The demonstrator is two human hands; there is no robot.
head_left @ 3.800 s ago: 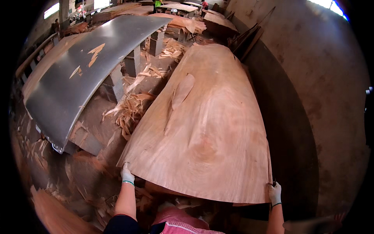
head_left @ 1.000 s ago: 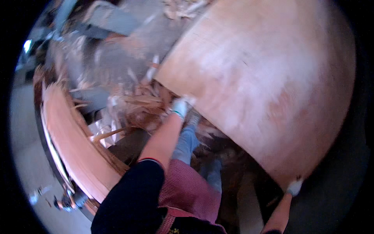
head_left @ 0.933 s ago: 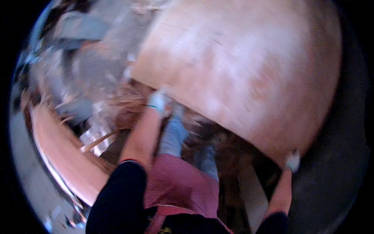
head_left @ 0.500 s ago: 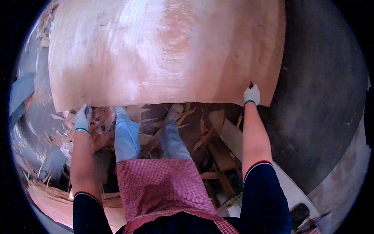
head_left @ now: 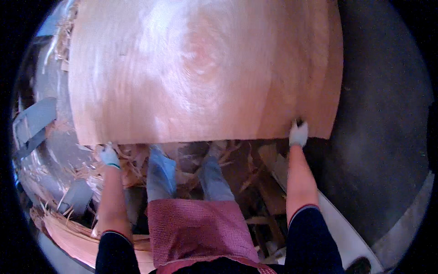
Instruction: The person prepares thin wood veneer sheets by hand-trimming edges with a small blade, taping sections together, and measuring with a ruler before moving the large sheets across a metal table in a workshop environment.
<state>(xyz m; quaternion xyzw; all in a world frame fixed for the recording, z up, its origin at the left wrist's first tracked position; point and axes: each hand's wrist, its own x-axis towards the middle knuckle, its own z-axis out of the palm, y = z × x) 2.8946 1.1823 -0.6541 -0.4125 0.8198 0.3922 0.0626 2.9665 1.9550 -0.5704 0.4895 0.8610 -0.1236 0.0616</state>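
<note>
veneer sheet (head_left: 200, 91) lies straight ahead of both my hands, its long axis, i judge, running away from me, neither hand clearly nearer. beside the left corner of its near edge, my gloved left hand (head_left: 109, 156) meets that edge; blur hides whether it grasps. wood scraps (head_left: 132, 175) lie by my legs (head_left: 160, 178). toward the right corner, my right hand (head_left: 299, 135) is clenched, a small dark thing (head_left: 299, 122) poking from the fist.
</note>
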